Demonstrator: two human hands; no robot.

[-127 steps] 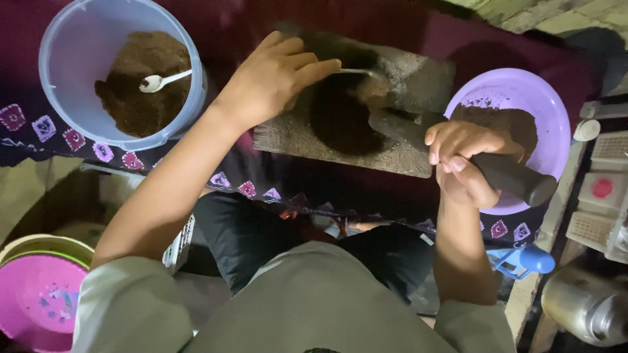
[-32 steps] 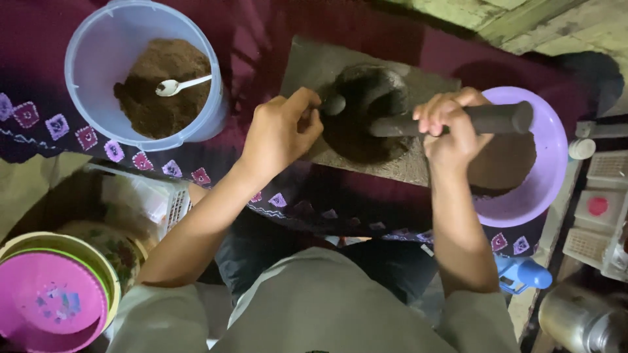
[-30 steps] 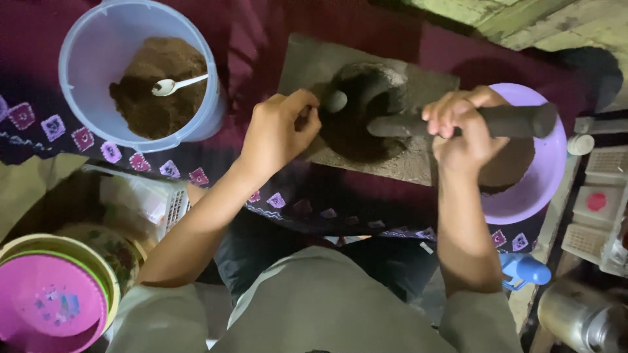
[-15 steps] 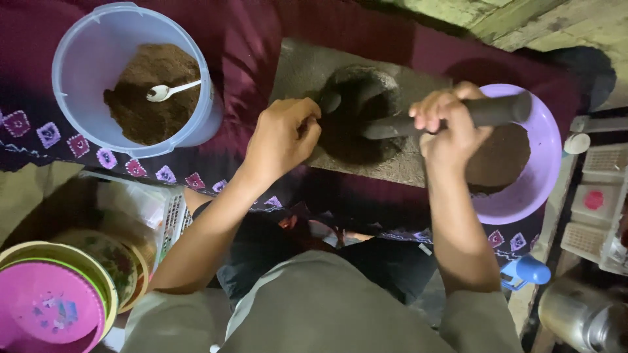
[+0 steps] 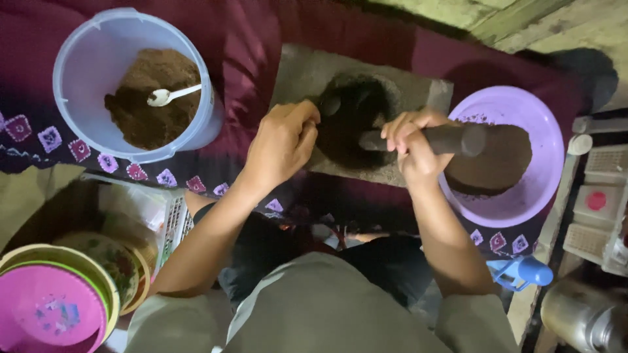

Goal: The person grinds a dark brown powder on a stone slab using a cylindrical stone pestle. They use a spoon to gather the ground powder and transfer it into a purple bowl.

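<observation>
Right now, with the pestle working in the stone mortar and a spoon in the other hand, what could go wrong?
1. The left hand holds a spoon at the mortar's hollow, close to the pestle in the right hand; a slip might pinch those fingers.
2. The pestle's free end hangs over the purple bowl of brown powder; a wide swing could knock its rim and spill powder.
3. The mortar sits on cloth, so hard strokes might shift it.
</observation>
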